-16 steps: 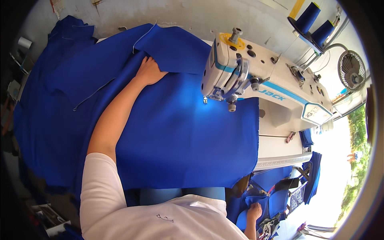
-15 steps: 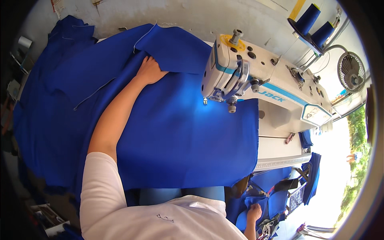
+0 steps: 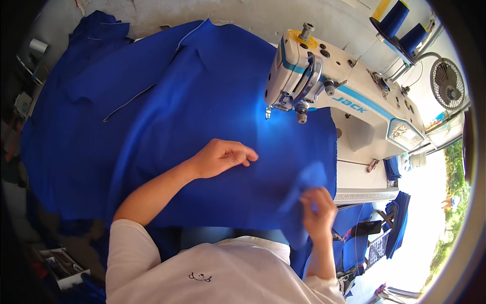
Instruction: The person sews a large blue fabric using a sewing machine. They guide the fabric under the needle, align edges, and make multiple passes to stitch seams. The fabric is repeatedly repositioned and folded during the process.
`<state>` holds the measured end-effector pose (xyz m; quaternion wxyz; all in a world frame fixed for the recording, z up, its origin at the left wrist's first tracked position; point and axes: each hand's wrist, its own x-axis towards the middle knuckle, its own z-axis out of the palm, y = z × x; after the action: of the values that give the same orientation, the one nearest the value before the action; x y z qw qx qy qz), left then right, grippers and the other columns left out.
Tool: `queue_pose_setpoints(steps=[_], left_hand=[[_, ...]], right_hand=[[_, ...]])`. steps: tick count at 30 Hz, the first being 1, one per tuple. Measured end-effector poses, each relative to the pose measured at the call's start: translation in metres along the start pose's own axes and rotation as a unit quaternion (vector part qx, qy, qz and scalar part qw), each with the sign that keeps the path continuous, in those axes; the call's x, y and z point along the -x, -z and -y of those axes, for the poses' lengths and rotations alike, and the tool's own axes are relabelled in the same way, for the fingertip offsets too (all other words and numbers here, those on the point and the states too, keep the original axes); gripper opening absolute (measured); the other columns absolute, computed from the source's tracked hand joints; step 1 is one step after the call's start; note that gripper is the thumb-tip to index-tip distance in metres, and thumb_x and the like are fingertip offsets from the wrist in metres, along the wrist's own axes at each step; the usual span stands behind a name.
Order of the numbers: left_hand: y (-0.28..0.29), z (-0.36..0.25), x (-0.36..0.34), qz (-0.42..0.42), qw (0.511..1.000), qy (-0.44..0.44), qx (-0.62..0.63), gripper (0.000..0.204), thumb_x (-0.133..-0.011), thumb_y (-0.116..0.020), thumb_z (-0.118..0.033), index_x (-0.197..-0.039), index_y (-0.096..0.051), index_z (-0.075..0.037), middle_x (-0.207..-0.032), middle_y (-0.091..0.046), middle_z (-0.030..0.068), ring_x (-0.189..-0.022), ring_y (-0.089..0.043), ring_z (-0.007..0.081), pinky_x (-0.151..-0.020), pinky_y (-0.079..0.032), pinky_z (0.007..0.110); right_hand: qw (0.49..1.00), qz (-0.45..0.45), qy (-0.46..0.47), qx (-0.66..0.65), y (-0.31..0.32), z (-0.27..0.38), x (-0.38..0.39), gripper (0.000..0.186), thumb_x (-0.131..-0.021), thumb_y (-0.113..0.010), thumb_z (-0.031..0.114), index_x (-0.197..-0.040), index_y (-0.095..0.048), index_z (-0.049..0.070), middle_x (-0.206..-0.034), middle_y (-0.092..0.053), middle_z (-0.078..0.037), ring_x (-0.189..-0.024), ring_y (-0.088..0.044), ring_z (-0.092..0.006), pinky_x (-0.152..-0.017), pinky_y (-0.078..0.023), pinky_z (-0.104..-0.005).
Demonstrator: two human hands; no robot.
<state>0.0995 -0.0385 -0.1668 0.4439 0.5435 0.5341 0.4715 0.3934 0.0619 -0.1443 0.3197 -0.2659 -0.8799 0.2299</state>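
My left hand (image 3: 225, 157) is above the middle of the large blue fabric (image 3: 228, 76), its fingers loosely bent, apart and holding nothing. To its right, my right hand (image 3: 319, 210) grips a smaller blue fabric piece (image 3: 311, 177), which is blurred by motion and raised over the large one. The fabric spreads across the table under the white sewing machine (image 3: 298, 66), whose lit presser foot (image 3: 268, 112) is above and right of my left hand. Pale cords or seam edges (image 3: 129, 103) show along folds on the left.
Blue thread cones (image 3: 392, 20) and a small fan (image 3: 446, 83) are at the upper right. Stacked blue cloth (image 3: 397, 223) and a dark object (image 3: 364, 228) lie at the lower right. A white box with tools (image 3: 63, 268) is at the lower left, beside a wall and bright opening.
My left hand has left the fabric's upper fold and moved down and right. My right hand has risen from the lower-right pile, bringing up a blue piece.
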Motion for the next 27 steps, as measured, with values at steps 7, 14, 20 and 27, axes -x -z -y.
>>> queue_pose_setpoints(steps=[7, 14, 20, 27], left_hand=[[-0.015, -0.008, 0.010, -0.157, 0.987, 0.008, -0.022, 0.036, -0.093, -0.060, -0.002, -0.129, -0.062, -0.007, -0.101, -0.065, -0.0006, -0.075, -0.048, 0.0040, -0.068, -0.042, 0.019], [-0.013, -0.006, 0.043, -0.218, 0.975, -0.006, -0.053, 0.022, -0.089, -0.063, 0.004, -0.106, -0.073, -0.004, -0.094, -0.066, 0.0017, -0.076, -0.057, 0.0055, -0.069, -0.047, 0.020], [-0.019, -0.007, 0.055, -0.322, 0.893, -0.140, -0.282, 0.021, -0.080, -0.071, 0.006, -0.098, -0.071, -0.004, -0.085, -0.067, 0.0067, -0.069, -0.064, 0.0138, -0.062, -0.052, 0.030], [0.011, -0.027, -0.031, -0.324, 0.906, -0.125, -0.241, 0.004, -0.091, -0.059, -0.004, -0.092, -0.063, -0.002, -0.087, -0.066, 0.0100, -0.070, -0.063, 0.0217, -0.063, -0.048, 0.030]], right_hand=[[0.981, 0.082, 0.163, -0.060, -0.085, 0.041, -0.059, 0.017, -0.069, -0.074, 0.001, -0.079, -0.061, 0.006, -0.093, -0.064, -0.007, -0.086, -0.062, -0.0288, -0.083, -0.048, -0.0433], [0.975, 0.068, -0.059, -0.204, -0.068, 0.015, -0.047, 0.015, -0.078, -0.078, 0.007, -0.085, -0.066, 0.001, -0.081, -0.064, -0.010, -0.079, -0.063, -0.0255, -0.111, -0.034, -0.0528], [0.982, 0.002, 0.005, -0.188, -0.069, 0.029, -0.041, 0.023, -0.082, -0.077, 0.012, -0.101, -0.071, 0.002, -0.079, -0.062, -0.009, -0.072, -0.061, -0.0208, -0.080, -0.051, -0.0365], [0.978, 0.039, -0.106, -0.173, -0.080, 0.027, -0.066, 0.010, -0.084, -0.072, 0.008, -0.080, -0.066, 0.001, -0.074, -0.060, -0.010, -0.062, -0.059, -0.0205, -0.058, -0.047, -0.0316]])
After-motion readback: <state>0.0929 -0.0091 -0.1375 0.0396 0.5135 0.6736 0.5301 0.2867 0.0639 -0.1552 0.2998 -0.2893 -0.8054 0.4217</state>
